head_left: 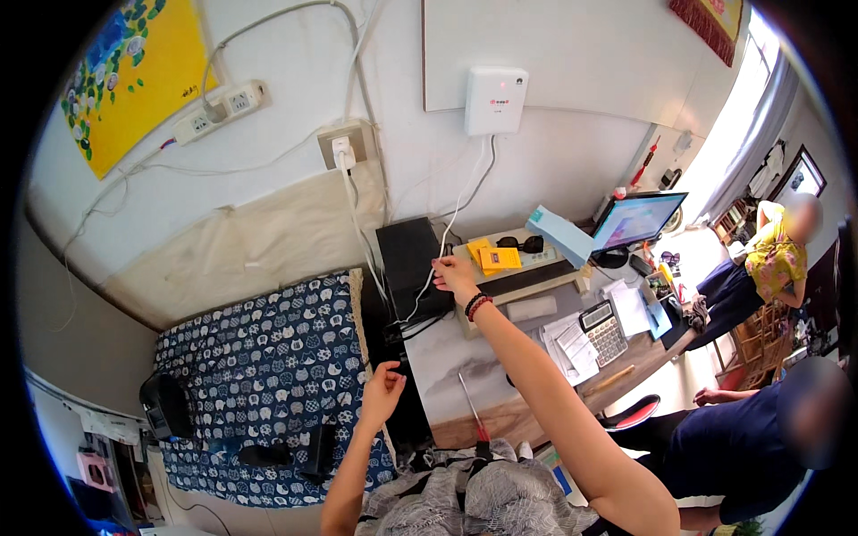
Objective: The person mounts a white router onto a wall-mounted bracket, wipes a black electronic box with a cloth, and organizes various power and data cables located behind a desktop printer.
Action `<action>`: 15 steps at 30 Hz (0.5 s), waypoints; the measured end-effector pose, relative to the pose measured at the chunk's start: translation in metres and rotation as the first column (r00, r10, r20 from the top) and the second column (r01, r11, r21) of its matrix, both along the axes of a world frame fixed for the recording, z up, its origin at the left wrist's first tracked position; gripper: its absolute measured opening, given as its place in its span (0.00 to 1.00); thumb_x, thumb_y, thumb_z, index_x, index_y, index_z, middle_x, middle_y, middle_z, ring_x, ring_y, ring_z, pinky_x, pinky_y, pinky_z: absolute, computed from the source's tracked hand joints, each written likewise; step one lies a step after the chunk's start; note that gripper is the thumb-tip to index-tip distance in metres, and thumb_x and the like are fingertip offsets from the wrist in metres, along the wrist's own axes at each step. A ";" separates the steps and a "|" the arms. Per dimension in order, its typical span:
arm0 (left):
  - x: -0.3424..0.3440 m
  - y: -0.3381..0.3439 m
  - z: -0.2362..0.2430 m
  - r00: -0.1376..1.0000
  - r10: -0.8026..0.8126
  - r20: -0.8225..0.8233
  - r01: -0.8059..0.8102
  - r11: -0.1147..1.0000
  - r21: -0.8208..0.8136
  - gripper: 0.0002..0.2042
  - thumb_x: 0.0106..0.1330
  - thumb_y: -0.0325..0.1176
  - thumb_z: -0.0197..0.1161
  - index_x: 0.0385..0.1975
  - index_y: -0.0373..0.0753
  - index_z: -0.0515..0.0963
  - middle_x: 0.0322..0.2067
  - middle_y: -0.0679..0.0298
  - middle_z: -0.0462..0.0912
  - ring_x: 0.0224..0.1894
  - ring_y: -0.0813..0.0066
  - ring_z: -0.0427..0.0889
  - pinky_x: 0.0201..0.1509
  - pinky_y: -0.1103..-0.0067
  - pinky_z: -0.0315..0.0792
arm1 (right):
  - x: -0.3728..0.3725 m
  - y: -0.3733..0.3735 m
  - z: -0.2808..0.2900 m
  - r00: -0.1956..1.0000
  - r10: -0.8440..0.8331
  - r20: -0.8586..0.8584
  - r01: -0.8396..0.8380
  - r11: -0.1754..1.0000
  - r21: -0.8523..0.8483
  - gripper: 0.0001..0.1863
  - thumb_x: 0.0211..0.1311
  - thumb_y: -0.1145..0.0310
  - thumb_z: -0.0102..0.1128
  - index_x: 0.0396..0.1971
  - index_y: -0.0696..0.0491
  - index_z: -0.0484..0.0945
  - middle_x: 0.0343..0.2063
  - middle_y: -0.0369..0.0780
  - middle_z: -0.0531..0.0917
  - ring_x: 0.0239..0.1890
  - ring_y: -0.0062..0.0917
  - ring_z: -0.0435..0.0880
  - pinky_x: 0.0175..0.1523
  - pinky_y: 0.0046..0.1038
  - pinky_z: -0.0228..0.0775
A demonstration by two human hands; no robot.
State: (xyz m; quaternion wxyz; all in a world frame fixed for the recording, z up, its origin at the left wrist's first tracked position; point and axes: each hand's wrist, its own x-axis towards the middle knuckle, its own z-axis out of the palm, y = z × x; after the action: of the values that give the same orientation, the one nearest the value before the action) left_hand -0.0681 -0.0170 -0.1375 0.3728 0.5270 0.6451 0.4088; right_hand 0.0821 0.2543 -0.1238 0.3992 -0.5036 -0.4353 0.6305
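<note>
A thin white cable (454, 214) runs down past the right edge of a black box (402, 255) against the wall, where the right hand (454, 275) appears to pinch it between thumb and fingertips. The left hand (384, 390), loosely curled and seemingly holding nothing, hangs below the black box, well apart from the right. A light pinch would suit so thin a cable, with slack kept above the grip so that no pull reaches the white wall box (497, 100) up and to the right of the black box; the idle left hand could steady the loose lower length. Just right of the black box sit yellow packs (500, 258) and sunglasses (521, 244); farther right are a light-blue box (560, 235) and a lit monitor (640, 221). Below and to its right, the surface (451, 393) carries papers (569, 348) and a calculator (604, 333). A blue patterned cloth (268, 375) spreads below and left of it. Far to its right are two other people, one in a yellow top (774, 259), one in a dark shirt (742, 447).
</note>
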 end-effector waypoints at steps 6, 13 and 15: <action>0.007 0.039 -0.016 0.995 -0.100 0.024 0.099 0.994 0.055 0.21 0.60 0.29 0.63 0.53 0.34 0.67 0.30 0.57 0.83 0.28 0.69 0.83 0.34 0.77 0.75 | -0.025 0.014 0.026 0.948 0.316 -0.046 -0.317 0.948 -0.024 0.10 0.66 0.61 0.55 0.37 0.52 0.73 0.29 0.37 0.83 0.29 0.22 0.83 0.35 0.25 0.76; -0.018 0.116 -0.024 0.980 -0.001 -0.201 0.007 0.999 0.031 0.17 0.60 0.30 0.62 0.48 0.34 0.73 0.30 0.54 0.83 0.33 0.64 0.84 0.37 0.73 0.76 | -0.072 0.046 0.061 0.826 0.543 -0.151 -0.548 0.836 0.008 0.12 0.59 0.68 0.55 0.42 0.52 0.72 0.36 0.37 0.82 0.37 0.22 0.79 0.45 0.28 0.72; -0.039 0.134 -0.040 0.929 0.076 -0.361 -0.064 0.997 0.046 0.14 0.59 0.28 0.61 0.44 0.34 0.75 0.27 0.53 0.83 0.31 0.60 0.84 0.36 0.71 0.76 | -0.081 0.057 0.065 0.807 0.544 -0.230 -0.556 0.831 0.012 0.12 0.60 0.68 0.54 0.44 0.52 0.70 0.39 0.38 0.82 0.38 0.23 0.79 0.45 0.29 0.73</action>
State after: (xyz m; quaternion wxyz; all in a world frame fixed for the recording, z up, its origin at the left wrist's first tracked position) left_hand -0.1073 0.1170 -0.1771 0.2239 0.5761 0.7142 0.3283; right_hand 0.0013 0.3113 -0.0592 0.2318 -0.2926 -0.4967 0.7835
